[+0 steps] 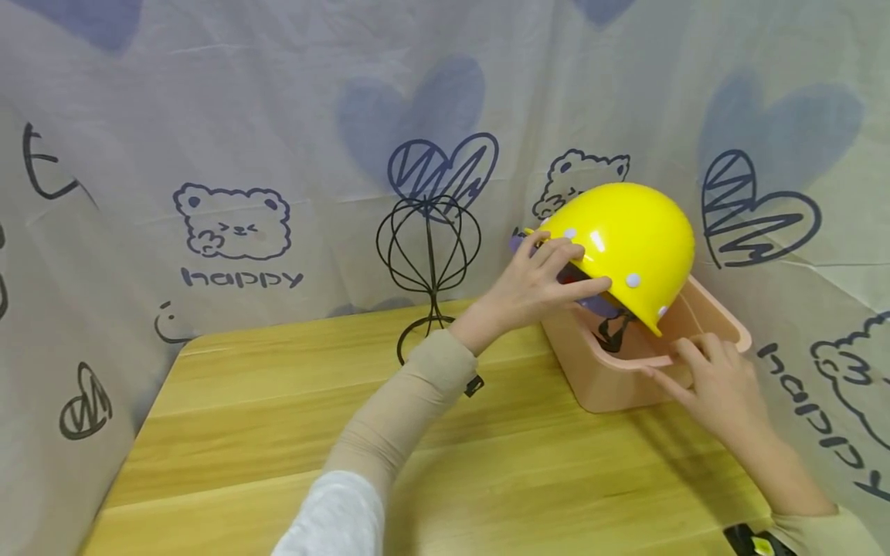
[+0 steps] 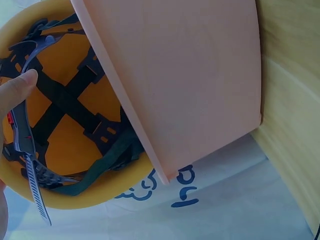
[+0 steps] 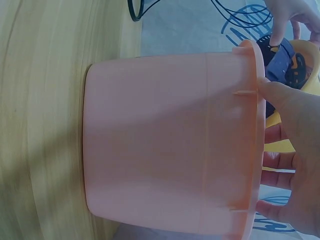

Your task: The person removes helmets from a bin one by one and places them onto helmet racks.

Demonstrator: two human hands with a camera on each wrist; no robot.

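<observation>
A yellow hard hat [image 1: 633,232] is tilted over the mouth of a pink plastic bin [image 1: 626,386]. My left hand [image 1: 535,282] grips the hat by its near-left edge. In the left wrist view the left thumb [image 2: 22,85] lies against the inner headband, and dark crossed straps [image 2: 62,102] span the shell. At the bin's near right side, my right hand [image 1: 726,386] holds the rim, thumb outside and fingers over the inner side, as the right wrist view shows. The hat hides part of the bin's inside.
A black wire stand [image 1: 433,293] with a rounded cage top stands left of the bin on the wooden table [image 1: 278,432]. Behind hangs a pale curtain [image 1: 313,116] with printed hearts and bears. A small black object [image 1: 474,384] lies near the left forearm.
</observation>
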